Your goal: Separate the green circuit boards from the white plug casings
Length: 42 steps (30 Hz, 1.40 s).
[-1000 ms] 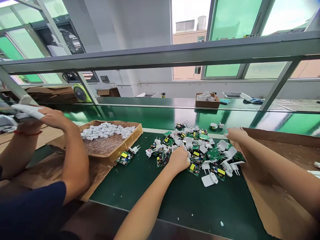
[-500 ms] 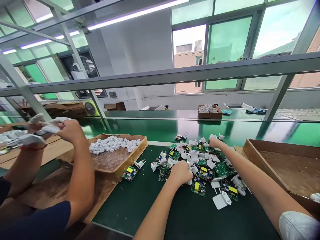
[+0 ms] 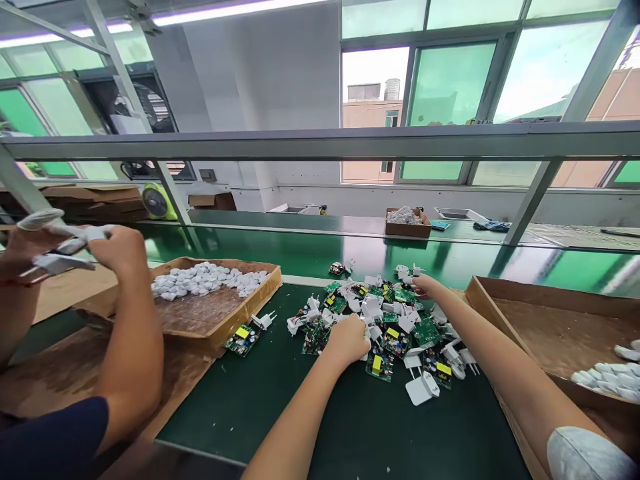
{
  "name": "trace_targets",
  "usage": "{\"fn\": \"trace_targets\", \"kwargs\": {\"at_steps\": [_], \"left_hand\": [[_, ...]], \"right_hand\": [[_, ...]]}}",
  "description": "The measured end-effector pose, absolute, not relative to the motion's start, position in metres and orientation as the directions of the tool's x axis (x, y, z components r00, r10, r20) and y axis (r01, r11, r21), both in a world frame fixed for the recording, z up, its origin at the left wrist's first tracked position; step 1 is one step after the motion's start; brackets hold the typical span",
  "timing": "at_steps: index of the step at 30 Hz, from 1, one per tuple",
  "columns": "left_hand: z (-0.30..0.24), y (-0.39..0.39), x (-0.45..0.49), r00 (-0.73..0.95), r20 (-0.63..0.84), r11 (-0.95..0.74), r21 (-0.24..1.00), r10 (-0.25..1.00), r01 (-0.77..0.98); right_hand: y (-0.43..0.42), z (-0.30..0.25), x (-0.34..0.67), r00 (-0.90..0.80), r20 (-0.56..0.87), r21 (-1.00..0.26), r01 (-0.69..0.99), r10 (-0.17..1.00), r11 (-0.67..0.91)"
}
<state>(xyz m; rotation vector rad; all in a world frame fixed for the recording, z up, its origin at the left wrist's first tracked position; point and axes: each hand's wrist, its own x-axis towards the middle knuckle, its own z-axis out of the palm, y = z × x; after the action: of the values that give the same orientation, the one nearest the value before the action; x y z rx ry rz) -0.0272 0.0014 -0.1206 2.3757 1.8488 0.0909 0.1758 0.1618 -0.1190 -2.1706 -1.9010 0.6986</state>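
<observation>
A loose pile of white plug housings (image 3: pixel 371 307) and green circuit boards (image 3: pixel 427 332) with yellow parts lies on the dark green work surface (image 3: pixel 240 407). My left hand (image 3: pixel 349 337) is closed at the pile's near left side, its fingertips hidden; a white piece shows beside them. My right hand (image 3: pixel 425 287) reaches across to the far right side of the pile. Its fingers are curled together beside a white plug with pins (image 3: pixel 406 272); what they hold, if anything, is hidden. A white plug housing (image 3: pixel 423 388) lies at the pile's near edge.
Left of the pile stands a cardboard tray (image 3: pixel 235 320) of small white pieces, with one circuit board (image 3: pixel 243 339) beside it. Another cardboard tray (image 3: pixel 545 313) at right holds white parts. A co-worker's hands (image 3: pixel 117 250) hold white parts at far left. A metal rail (image 3: pixel 300 145) crosses above.
The view has turned slightly to the right, so more of the right tray shows. My right hand has shifted a little rightward relative to the pile; my left hand stays at its near left side.
</observation>
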Motion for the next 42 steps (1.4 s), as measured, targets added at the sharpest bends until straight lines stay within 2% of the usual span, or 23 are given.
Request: {"fn": "trace_targets", "kwargs": {"at_steps": [8, 12, 15, 18, 21, 25, 27, 30, 34, 38, 42], "left_hand": [[-0.12, 0.002, -0.024, 0.234, 0.186, -0.267, 0.181, 0.954, 0.946], [-0.124, 0.003, -0.022, 0.21, 0.245, -0.271, 0.248, 0.946, 0.93], [-0.127, 0.001, -0.02, 0.208, 0.281, -0.297, 0.323, 0.937, 0.898], [-0.126, -0.002, -0.016, 0.208, 0.328, -0.344, 0.441, 0.922, 0.829], [-0.128, -0.001, -0.015, 0.161, 0.364, -0.366, 0.61, 0.917, 0.703], [-0.135, 0.006, -0.013, 0.112, 0.309, -0.328, 0.861, 0.944, 0.389], [-0.137, 0.008, -0.012, 0.109, 0.28, -0.297, 0.933, 0.954, 0.204], [-0.135, 0.007, -0.011, 0.094, 0.257, -0.257, 0.966, 0.962, -0.011], [-0.131, 0.003, -0.009, 0.085, 0.22, -0.204, 0.964, 0.972, -0.169], [-0.135, 0.006, -0.008, 0.066, 0.203, -0.185, 0.96, 0.977, -0.211], [-0.14, 0.011, -0.008, 0.038, 0.279, -0.269, 0.947, 0.959, -0.176]], "right_hand": [[0.154, -0.113, 0.159, -0.054, -0.135, -0.198, 0.98, 0.989, 0.027], [0.144, -0.114, 0.156, -0.061, -0.082, -0.091, 0.994, 0.995, 0.053], [0.139, -0.107, 0.159, -0.07, -0.044, -0.072, 0.995, 0.997, 0.066], [0.138, -0.087, 0.164, -0.095, -0.026, -0.115, 0.989, 0.995, 0.092], [0.133, -0.059, 0.163, -0.157, 0.005, -0.208, 0.966, 0.988, 0.155], [0.108, -0.031, 0.146, -0.282, 0.051, -0.397, 0.874, 0.958, 0.279], [0.089, -0.027, 0.133, -0.367, 0.052, -0.507, 0.791, 0.929, 0.342], [0.06, -0.03, 0.117, -0.478, 0.065, -0.633, 0.659, 0.876, 0.407], [0.043, -0.042, 0.11, -0.558, 0.106, -0.714, 0.533, 0.823, 0.453], [0.048, -0.052, 0.115, -0.62, 0.157, -0.721, 0.461, 0.769, 0.518], [0.047, -0.06, 0.126, -0.703, 0.261, -0.634, 0.393, 0.662, 0.667]]}}
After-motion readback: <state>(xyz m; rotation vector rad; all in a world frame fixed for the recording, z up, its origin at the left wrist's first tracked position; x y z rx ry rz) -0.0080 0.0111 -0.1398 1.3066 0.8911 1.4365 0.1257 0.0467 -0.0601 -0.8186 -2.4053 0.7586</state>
